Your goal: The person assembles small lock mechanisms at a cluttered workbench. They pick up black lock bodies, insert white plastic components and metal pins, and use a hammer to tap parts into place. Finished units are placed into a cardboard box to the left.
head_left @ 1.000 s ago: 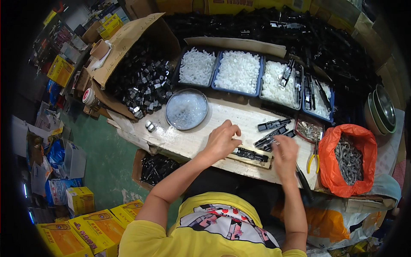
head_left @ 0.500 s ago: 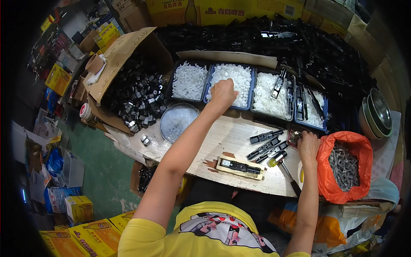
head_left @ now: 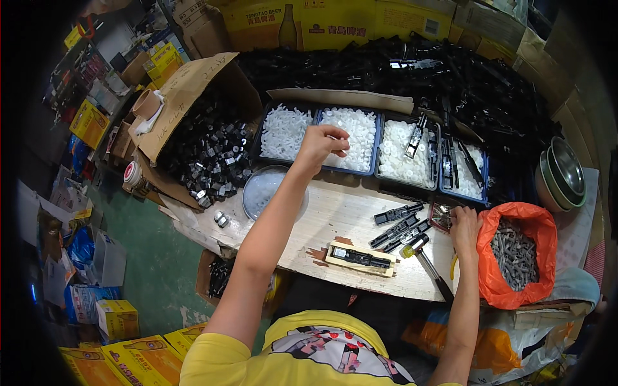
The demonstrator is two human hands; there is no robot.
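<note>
My left hand [head_left: 319, 149] is raised over the front left of a blue bin of small white plastic parts [head_left: 353, 132]. Its thumb and fingertips are pinched together; whatever they hold is too small to make out. At the right, my right hand [head_left: 465, 226] has its fingers curled down at a small red tray of metal pins [head_left: 441, 215], its fingertips partly hidden. A black part lies in a pale holding block [head_left: 362, 258] on the table in front of me. Several black assemblies [head_left: 400, 226] lie beside a hammer [head_left: 425, 264] with a yellow head.
An orange bag of grey metal pieces [head_left: 515, 254] stands right of my right hand. Bins of white parts [head_left: 283, 133] line the back, before a heap of black parts [head_left: 386, 77]. A clear round bowl [head_left: 257, 193] and a carton of dark metal blocks [head_left: 212, 151] are at left.
My left hand has come up out of the white parts and moved left, its fingers now pinched in view. My right hand stays at the small red tray. The view has shifted slightly.
</note>
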